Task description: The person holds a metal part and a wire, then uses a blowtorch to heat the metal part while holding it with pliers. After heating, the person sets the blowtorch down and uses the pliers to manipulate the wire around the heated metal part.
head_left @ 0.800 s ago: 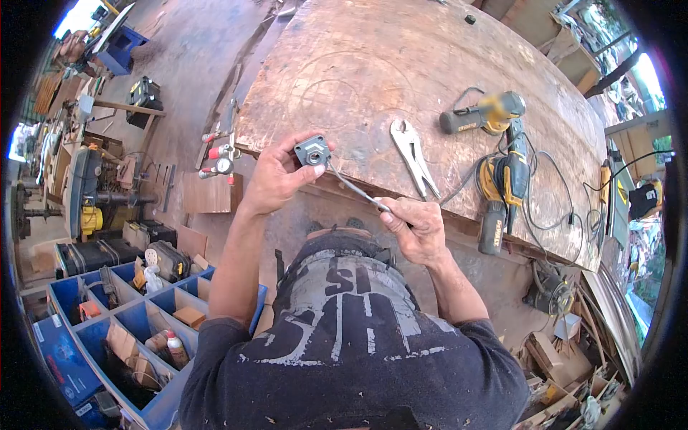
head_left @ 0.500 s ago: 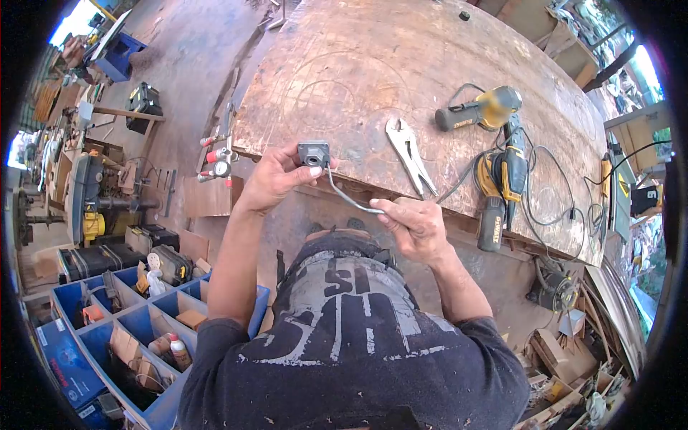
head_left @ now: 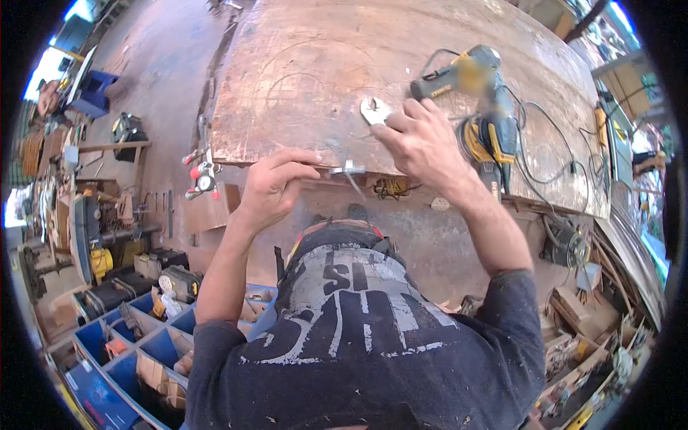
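A small metal piece (head_left: 349, 170) with a thin rod hanging from it is at the near edge of the wooden table (head_left: 301, 93). Just left of it is my left hand (head_left: 276, 188), fingers loosely bent and spread, with a visible gap to the piece. Over the table, the fingers of my right hand (head_left: 423, 147) are wrapped round the locking pliers (head_left: 374, 111). Only the pliers' jaw end shows, pointing up and left; their handles are hidden under the hand.
Two yellow and black power tools (head_left: 469, 72) (head_left: 491, 143) lie on the table's right side with looping black cables. Red clamp-like fittings with a gauge (head_left: 204, 183) are by the left corner. A blue divided bin (head_left: 136, 365) stands lower left, a machine (head_left: 566, 244) lower right.
My left hand has let go of the dark square-ended piece. My right hand has left the rod, moved up and taken hold of the pliers. The view has shifted slightly.
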A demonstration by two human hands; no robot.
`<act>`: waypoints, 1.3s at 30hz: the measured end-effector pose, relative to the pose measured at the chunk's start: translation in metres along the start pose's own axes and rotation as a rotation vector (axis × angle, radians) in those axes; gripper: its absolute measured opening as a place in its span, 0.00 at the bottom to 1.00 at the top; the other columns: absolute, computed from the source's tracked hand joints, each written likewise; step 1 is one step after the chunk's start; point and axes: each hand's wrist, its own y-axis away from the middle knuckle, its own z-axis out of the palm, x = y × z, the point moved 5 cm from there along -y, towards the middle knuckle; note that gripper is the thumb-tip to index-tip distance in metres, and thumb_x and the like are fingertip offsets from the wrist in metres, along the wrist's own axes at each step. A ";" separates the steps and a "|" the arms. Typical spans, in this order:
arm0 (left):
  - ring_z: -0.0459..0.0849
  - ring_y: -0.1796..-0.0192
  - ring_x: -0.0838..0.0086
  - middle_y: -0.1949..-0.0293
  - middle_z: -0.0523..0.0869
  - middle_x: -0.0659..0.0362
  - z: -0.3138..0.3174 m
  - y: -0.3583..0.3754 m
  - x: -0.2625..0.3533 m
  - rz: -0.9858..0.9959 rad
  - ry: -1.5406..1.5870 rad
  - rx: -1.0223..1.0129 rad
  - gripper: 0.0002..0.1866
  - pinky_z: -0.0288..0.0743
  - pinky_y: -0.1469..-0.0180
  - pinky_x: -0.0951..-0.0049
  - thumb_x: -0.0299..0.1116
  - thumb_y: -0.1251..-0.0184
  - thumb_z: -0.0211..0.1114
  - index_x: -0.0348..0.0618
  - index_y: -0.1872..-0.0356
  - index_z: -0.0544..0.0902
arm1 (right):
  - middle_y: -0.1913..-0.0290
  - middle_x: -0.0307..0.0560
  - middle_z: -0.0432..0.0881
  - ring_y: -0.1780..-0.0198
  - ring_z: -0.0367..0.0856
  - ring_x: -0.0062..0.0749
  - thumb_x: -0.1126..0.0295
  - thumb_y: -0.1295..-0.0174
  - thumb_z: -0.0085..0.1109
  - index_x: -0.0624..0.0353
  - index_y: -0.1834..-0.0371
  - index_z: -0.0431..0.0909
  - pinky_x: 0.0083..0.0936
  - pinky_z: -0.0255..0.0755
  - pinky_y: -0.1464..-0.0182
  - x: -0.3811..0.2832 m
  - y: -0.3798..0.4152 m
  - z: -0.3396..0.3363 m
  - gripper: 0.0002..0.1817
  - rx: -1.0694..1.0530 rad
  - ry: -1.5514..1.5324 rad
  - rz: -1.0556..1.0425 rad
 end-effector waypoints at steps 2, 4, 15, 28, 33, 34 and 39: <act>0.86 0.44 0.63 0.46 0.88 0.52 0.010 0.011 -0.027 -0.205 0.133 0.048 0.16 0.78 0.40 0.66 0.13 0.41 0.61 0.38 0.53 0.85 | 0.63 0.44 0.86 0.54 0.83 0.40 0.69 0.49 0.62 0.55 0.65 0.88 0.38 0.73 0.51 -0.001 -0.012 0.001 0.10 -0.157 0.121 -0.054; 0.86 0.44 0.64 0.47 0.88 0.52 0.017 0.017 -0.030 -0.260 0.164 0.107 0.17 0.78 0.41 0.67 0.17 0.38 0.62 0.39 0.48 0.84 | 0.64 0.42 0.85 0.56 0.82 0.38 0.69 0.48 0.61 0.56 0.63 0.88 0.35 0.72 0.52 -0.011 -0.023 0.003 0.10 -0.174 0.202 -0.099; 0.85 0.58 0.75 0.60 0.88 0.56 0.045 0.061 -0.095 -0.495 0.423 0.198 0.19 0.80 0.53 0.71 0.37 0.18 0.58 0.34 0.37 0.79 | 0.73 0.43 0.85 0.59 0.84 0.39 0.59 0.45 0.63 0.55 0.76 0.87 0.35 0.74 0.54 -0.108 -0.072 0.097 0.12 -0.541 0.241 -0.328; 0.57 0.78 0.85 0.80 0.60 0.72 0.057 0.091 -0.142 -0.638 1.812 0.300 0.17 0.55 0.75 0.81 0.45 0.19 0.58 0.38 0.59 0.81 | 0.44 0.51 0.86 0.44 0.85 0.41 0.59 0.23 0.54 0.57 0.34 0.78 0.39 0.78 0.39 -0.089 -0.047 0.033 0.21 0.373 -0.644 0.578; 0.56 0.79 0.86 0.81 0.57 0.73 0.061 0.088 -0.117 -0.638 1.742 0.115 0.19 0.53 0.76 0.81 0.47 0.20 0.59 0.38 0.62 0.82 | 0.49 0.55 0.86 0.46 0.86 0.40 0.58 0.19 0.46 0.68 0.37 0.76 0.38 0.80 0.42 -0.121 -0.031 0.081 0.23 0.468 -1.581 0.683; 0.55 0.79 0.85 0.81 0.57 0.73 0.061 0.087 -0.112 -0.620 1.763 0.088 0.19 0.52 0.76 0.80 0.47 0.20 0.59 0.39 0.62 0.83 | 0.49 0.55 0.86 0.46 0.86 0.40 0.58 0.19 0.46 0.68 0.37 0.76 0.38 0.80 0.42 -0.121 -0.033 0.079 0.23 0.485 -1.573 0.684; 0.55 0.79 0.84 0.80 0.57 0.73 0.075 0.091 -0.102 -0.590 1.714 -0.019 0.21 0.52 0.76 0.78 0.52 0.20 0.58 0.42 0.62 0.82 | 0.58 0.51 0.84 0.55 0.86 0.39 0.57 0.19 0.47 0.65 0.45 0.79 0.36 0.82 0.47 -0.131 -0.037 0.055 0.20 0.578 -1.594 0.579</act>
